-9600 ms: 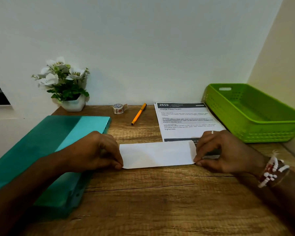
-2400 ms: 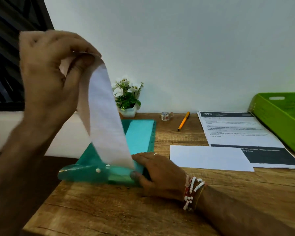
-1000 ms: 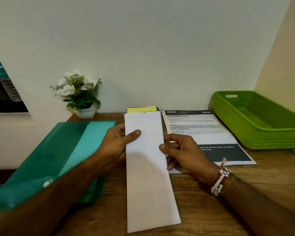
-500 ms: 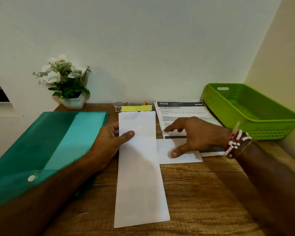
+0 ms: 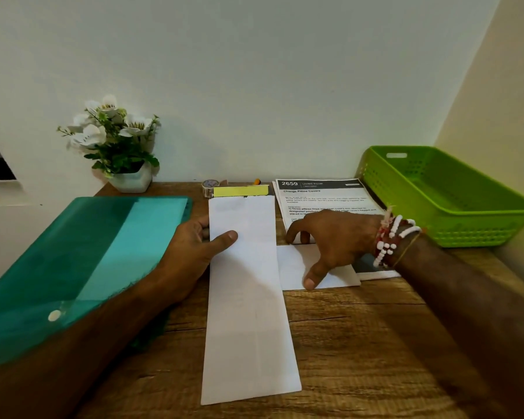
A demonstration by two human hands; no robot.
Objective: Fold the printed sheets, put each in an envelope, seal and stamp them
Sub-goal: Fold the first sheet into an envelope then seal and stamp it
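A long white envelope (image 5: 248, 297) lies lengthwise on the wooden desk, its open flap with a yellow strip (image 5: 240, 190) at the far end. My left hand (image 5: 194, 246) grips its left edge, thumb on top. To its right lies the folded white sheet (image 5: 336, 275). My right hand (image 5: 330, 240) is spread over that sheet, thumb pressing its near edge and fingers at its far edge. Behind it lie the printed sheets (image 5: 321, 198).
A teal plastic folder (image 5: 82, 255) lies at the left under my left forearm. A lime green basket (image 5: 448, 195) stands at the right by the wall. A potted white flower (image 5: 118, 146), a tape roll (image 5: 208, 186) and an orange pen tip (image 5: 257, 181) sit at the back.
The envelope came out of the teal folder and was laid on the desk. In the last second my right hand left the envelope and came down on the folded sheet.
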